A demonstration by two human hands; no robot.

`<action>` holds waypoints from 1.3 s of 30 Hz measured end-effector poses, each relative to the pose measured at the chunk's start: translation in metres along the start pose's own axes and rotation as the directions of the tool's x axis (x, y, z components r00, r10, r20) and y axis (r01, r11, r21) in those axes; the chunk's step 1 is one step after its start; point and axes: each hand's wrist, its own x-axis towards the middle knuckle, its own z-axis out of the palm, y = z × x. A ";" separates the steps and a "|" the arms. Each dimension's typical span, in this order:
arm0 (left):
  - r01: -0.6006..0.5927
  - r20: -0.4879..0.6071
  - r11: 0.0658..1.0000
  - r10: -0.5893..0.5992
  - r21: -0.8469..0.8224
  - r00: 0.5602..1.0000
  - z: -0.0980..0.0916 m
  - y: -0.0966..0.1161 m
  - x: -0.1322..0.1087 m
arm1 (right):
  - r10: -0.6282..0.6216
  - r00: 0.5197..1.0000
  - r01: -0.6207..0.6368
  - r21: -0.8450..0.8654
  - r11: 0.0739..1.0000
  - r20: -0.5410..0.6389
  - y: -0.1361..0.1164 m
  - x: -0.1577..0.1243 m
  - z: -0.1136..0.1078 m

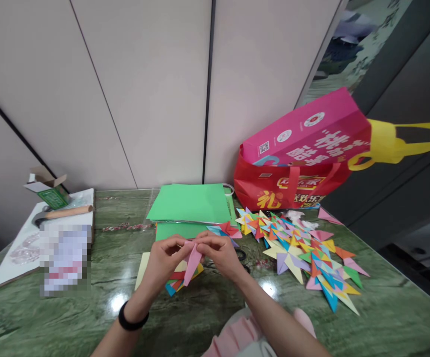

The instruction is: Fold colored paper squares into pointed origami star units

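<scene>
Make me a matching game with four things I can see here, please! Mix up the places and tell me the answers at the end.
1. pink paper
2. red bag
3. black band
4. small green box

A. around the left wrist
B. has its top flaps open
C. between the left and right hands
D. behind the colourful folded shapes

Right pairs: 1-C, 2-D, 3-A, 4-B
</scene>
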 end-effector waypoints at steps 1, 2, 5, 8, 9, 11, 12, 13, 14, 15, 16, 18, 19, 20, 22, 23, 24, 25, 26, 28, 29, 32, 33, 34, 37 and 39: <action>0.011 -0.001 1.000 -0.011 -0.011 1.000 0.001 0.000 0.000 | -0.008 1.000 0.008 -0.011 1.000 -0.010 -0.001 0.000 0.001; 0.028 0.007 0.999 -0.028 -0.033 1.000 0.001 0.000 -0.001 | -0.011 1.000 0.011 -0.017 1.000 -0.019 -0.002 0.000 0.001; 0.093 0.050 0.989 -0.088 -0.118 0.995 0.002 0.000 -0.001 | 0.000 1.000 0.000 -0.015 1.000 -0.028 -0.004 -0.001 0.003; 0.110 0.039 0.983 -0.105 -0.147 0.994 0.004 -0.001 -0.002 | -0.052 0.997 0.049 -0.073 0.996 -0.049 -0.005 0.000 0.003; 0.103 0.021 0.984 -0.100 -0.145 0.995 0.005 -0.001 -0.003 | -0.091 0.994 0.084 -0.109 0.990 -0.056 -0.005 0.000 0.003; 0.088 -0.016 0.986 -0.091 -0.142 0.996 0.007 -0.001 -0.003 | -0.172 0.983 0.158 -0.178 0.971 -0.068 -0.005 0.000 0.002; 0.084 -0.030 0.986 -0.090 -0.144 0.996 0.009 -0.001 -0.004 | -0.203 0.977 0.185 -0.204 0.961 -0.070 -0.005 0.000 0.002; 0.083 -0.039 0.985 -0.090 -0.149 0.995 0.010 0.000 -0.004 | -0.226 0.972 0.205 -0.223 0.953 -0.071 -0.004 0.000 0.003; 0.082 -0.044 0.985 -0.090 -0.153 0.995 0.011 0.000 -0.005 | -0.244 0.967 0.221 -0.238 0.946 -0.070 -0.004 0.000 0.003; 0.077 -0.048 0.985 -0.085 -0.155 0.995 0.012 -0.001 -0.005 | -0.260 0.963 0.236 -0.251 0.939 -0.067 -0.004 -0.001 0.004; 0.069 -0.051 0.985 -0.077 -0.156 0.996 0.013 -0.001 -0.005 | -0.276 0.959 0.250 -0.263 0.932 -0.064 -0.004 -0.001 0.004; 0.050 -0.053 0.987 -0.058 -0.152 0.997 0.013 -0.002 -0.006 | -0.301 0.952 0.275 -0.281 0.920 -0.055 -0.005 -0.002 0.005; 0.045 -0.053 0.988 -0.054 -0.149 0.997 0.012 -0.003 -0.006 | -0.309 0.950 0.282 -0.285 0.916 -0.052 -0.005 -0.002 0.005; 0.048 -0.053 0.988 -0.056 -0.148 0.997 0.012 -0.004 -0.006 | -0.311 0.949 0.285 -0.285 0.915 -0.050 -0.006 -0.002 0.005; 0.075 -0.048 0.986 -0.083 -0.148 0.995 0.010 -0.004 -0.005 | -0.302 0.952 0.277 -0.270 0.922 -0.054 -0.006 -0.003 0.005; 0.094 -0.044 0.984 -0.102 -0.152 0.994 0.009 -0.004 -0.005 | -0.287 0.956 0.263 -0.261 0.929 -0.059 -0.007 -0.003 0.004; 0.113 -0.038 0.981 -0.120 -0.158 0.992 0.009 -0.003 -0.005 | -0.266 0.962 0.242 -0.251 0.937 -0.066 -0.007 -0.003 0.004; 0.121 -0.035 0.978 -0.129 -0.170 0.991 0.008 -0.003 -0.005 | -0.238 0.968 0.214 -0.236 0.948 -0.077 -0.007 -0.003 0.003; 0.116 -0.040 0.975 -0.125 -0.189 0.991 0.007 -0.002 -0.004 | -0.206 0.975 0.183 -0.215 0.959 -0.089 -0.006 -0.003 0.003; 0.069 -0.066 0.972 -0.086 -0.223 0.994 0.007 0.000 -0.004 | -0.144 0.984 0.126 -0.163 0.978 -0.101 -0.006 -0.002 0.002; 0.039 -0.081 0.974 -0.058 -0.223 0.995 0.006 0.000 -0.004 | -0.122 0.987 0.107 -0.138 0.985 -0.100 -0.005 -0.002 0.002; -0.021 -0.078 0.991 0.011 -0.131 0.997 0.005 0.001 -0.005 | -0.092 0.992 0.083 -0.106 0.991 -0.086 -0.004 -0.001 0.002; -0.031 -0.066 0.996 0.026 -0.089 0.997 0.005 0.001 -0.005 | -0.085 0.993 0.076 -0.106 0.992 -0.080 -0.003 0.000 0.002; -0.042 -0.059 0.998 0.038 -0.055 0.998 0.005 0.001 -0.006 | -0.077 0.994 0.069 -0.107 0.992 -0.073 -0.003 0.000 0.002; -0.077 -0.066 0.997 0.075 -0.028 0.995 0.006 0.003 -0.007 | -0.071 0.996 0.065 -0.118 0.991 -0.050 -0.004 0.000 0.003; -0.091 -0.074 0.995 0.089 -0.034 0.993 0.007 0.004 -0.008 | -0.089 0.995 0.082 -0.130 0.988 -0.049 -0.006 0.000 0.004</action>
